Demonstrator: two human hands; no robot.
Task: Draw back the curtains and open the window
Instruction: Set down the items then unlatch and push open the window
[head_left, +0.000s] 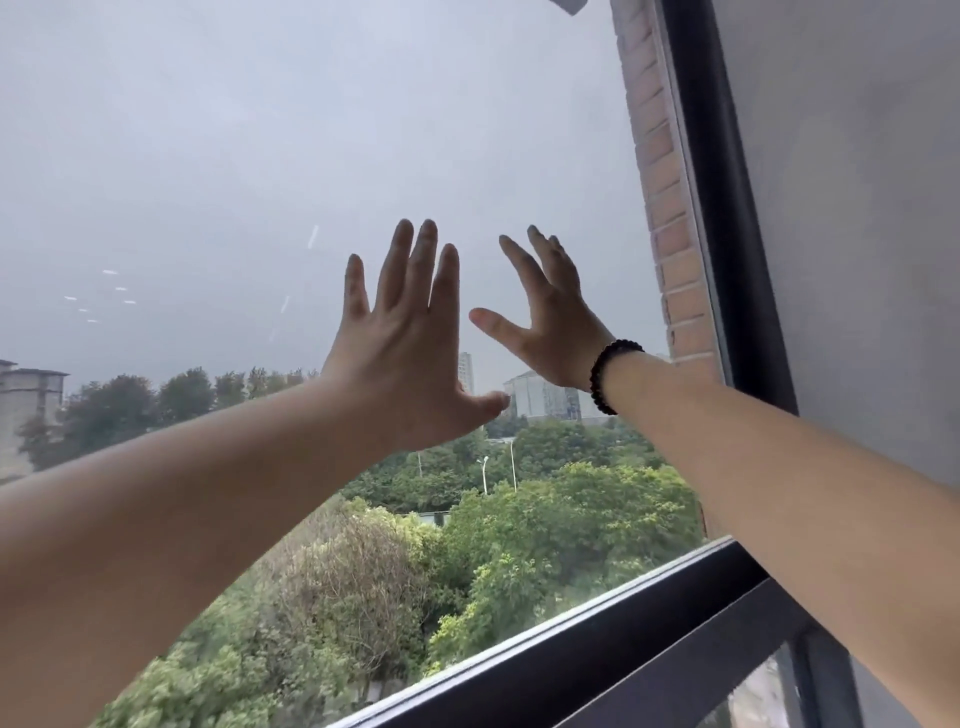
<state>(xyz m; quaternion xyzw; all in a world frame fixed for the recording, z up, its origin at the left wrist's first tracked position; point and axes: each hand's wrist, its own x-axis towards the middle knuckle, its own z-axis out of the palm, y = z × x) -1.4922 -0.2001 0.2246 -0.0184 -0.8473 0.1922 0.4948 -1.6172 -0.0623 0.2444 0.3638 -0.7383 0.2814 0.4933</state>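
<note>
Both hands are spread flat, fingers straight: the left hand (410, 343) and right hand (545, 322) lie side by side against the window pane (234, 156), left of the dark frame (727, 249). No curtain shows. Even, level pressure from both palms should likely move the pane best.

Both palms face away, so whether the left hand (405, 358) or right hand (545, 332) touches the window pane (234, 156) can't be told; the pale object (570, 5) is cut by the top edge.
</note>
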